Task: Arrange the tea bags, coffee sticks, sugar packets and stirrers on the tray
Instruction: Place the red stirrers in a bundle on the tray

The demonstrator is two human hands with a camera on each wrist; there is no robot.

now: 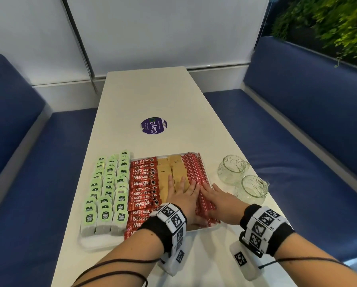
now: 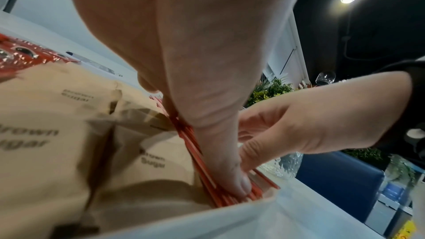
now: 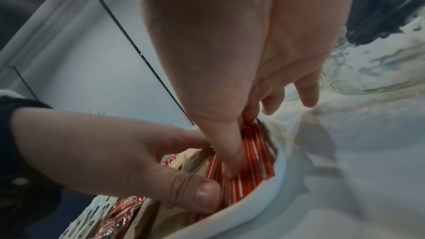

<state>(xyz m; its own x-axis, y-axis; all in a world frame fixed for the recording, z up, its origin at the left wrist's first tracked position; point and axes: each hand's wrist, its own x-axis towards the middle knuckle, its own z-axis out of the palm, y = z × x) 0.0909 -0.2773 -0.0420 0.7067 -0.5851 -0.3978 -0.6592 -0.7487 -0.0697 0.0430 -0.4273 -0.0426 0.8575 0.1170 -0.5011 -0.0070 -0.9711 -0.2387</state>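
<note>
While tea bags (image 1: 107,191), coffee sticks (image 1: 144,189) and sugar packets (image 1: 173,172) already fill the tray (image 1: 196,229) at the tabletop's near edge, we press flat, spread fingers (image 1: 181,184) of both hands (image 1: 194,195) on the stirrers (image 1: 196,175), apparently finishing.

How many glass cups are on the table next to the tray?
2. One glass cup stands just right of the tray, near its far corner. The other glass cup stands closer to the person, touching or nearly touching the first, beside the right hand. None seem hidden.

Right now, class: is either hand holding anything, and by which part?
Nothing is held. Both hands, left hand and right hand, rest flat on the red stirrers.
</note>
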